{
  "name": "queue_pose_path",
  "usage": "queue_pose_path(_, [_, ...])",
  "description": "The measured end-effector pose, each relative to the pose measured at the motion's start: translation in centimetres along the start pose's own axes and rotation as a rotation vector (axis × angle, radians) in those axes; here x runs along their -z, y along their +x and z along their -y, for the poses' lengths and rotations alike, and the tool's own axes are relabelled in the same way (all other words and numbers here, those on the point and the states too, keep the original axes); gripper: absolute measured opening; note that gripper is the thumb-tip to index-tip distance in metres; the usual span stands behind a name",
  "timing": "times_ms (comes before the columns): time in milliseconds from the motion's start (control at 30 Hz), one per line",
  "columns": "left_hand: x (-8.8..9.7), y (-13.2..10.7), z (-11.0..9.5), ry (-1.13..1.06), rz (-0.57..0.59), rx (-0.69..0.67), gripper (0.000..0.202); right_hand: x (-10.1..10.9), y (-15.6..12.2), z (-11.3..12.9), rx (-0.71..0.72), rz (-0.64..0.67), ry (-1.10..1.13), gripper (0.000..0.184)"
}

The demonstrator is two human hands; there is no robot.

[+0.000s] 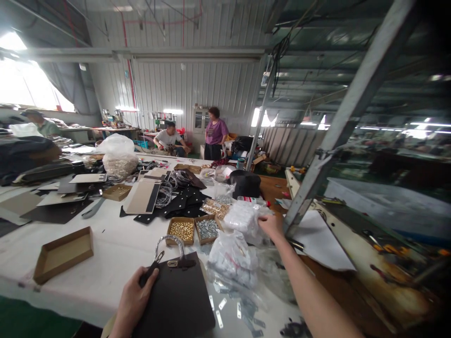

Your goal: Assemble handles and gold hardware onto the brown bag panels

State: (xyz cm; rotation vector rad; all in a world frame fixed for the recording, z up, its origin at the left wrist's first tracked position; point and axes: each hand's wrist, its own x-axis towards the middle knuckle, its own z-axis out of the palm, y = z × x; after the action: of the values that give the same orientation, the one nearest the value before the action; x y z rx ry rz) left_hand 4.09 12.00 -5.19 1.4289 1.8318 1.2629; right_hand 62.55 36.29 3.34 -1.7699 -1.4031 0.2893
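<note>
My left hand is closed around the left edge of a dark brown bag panel, with the thumb on a dark strap end bearing a metal fitting. A handle wrapped in clear film arches from the panel's top, beside a gold-coloured metal plate. At the right, my right hand has its fingers curled on the edge of a clear plastic bag with white contents. Nearer to me sits another plastic bag of white pieces. Small flat metal plates lie scattered beside the panel.
Open boxes hold gold-coloured hardware and silver hardware. A cardboard tray lies at left. Black pieces and beige boards lie beyond. A slanted metal post rises right of my right hand. Other people are in the background.
</note>
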Motion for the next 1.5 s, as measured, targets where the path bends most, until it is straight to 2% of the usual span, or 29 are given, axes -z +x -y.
queue_pose_path(167, [-0.1,0.0,-0.2,-0.002,-0.011,0.003,0.063,-0.3,0.5,1.2,0.109,0.011,0.04,0.043])
queue_pose_path(300, [0.0,-0.2,-0.6,-0.009,-0.022,0.017,0.066,-1.3,0.1,2.2,0.222,0.05,0.055,0.049])
queue_pose_path(533, [-0.1,-0.1,-0.4,0.001,-0.008,0.007,0.06,-3.6,-0.9,3.8,0.29,0.048,-0.061,0.042])
queue_pose_path(667, [-0.6,0.0,0.2,0.0,-0.005,0.033,0.064,-3.9,-0.9,5.1,0.319,0.069,-0.101,0.035])
queue_pose_path(867, [-1.0,0.8,0.5,-0.05,-0.01,0.036,0.073,-3.8,-0.1,6.9,0.368,0.127,-0.18,0.008])
queue_pose_path(933, [-0.9,1.0,0.3,-0.045,-0.003,0.044,0.076,-3.7,-0.3,7.3,0.345,0.137,-0.218,0.007])
queue_pose_path(1067, [-0.7,1.1,0.0,-0.055,0.025,0.045,0.081,-3.8,-1.0,7.4,0.311,0.099,-0.177,0.021])
queue_pose_path(1133, [-0.5,1.1,-0.1,-0.059,0.048,0.038,0.082,-3.7,-1.0,7.4,0.303,0.082,-0.139,0.02])
queue_pose_path(1267, [-0.1,0.8,-0.6,-0.033,0.089,0.036,0.08,-3.0,-0.6,7.2,0.183,0.057,-0.094,0.015])
queue_pose_path(1433, [0.1,-0.2,-1.4,0.051,0.061,-0.007,0.074,-1.9,-1.0,5.2,0.084,0.02,-0.101,0.013])
queue_pose_path(1500, [0.1,-0.2,-1.4,0.073,0.068,-0.008,0.07,-1.9,-1.5,4.3,0.1,0.05,-0.081,0.02])
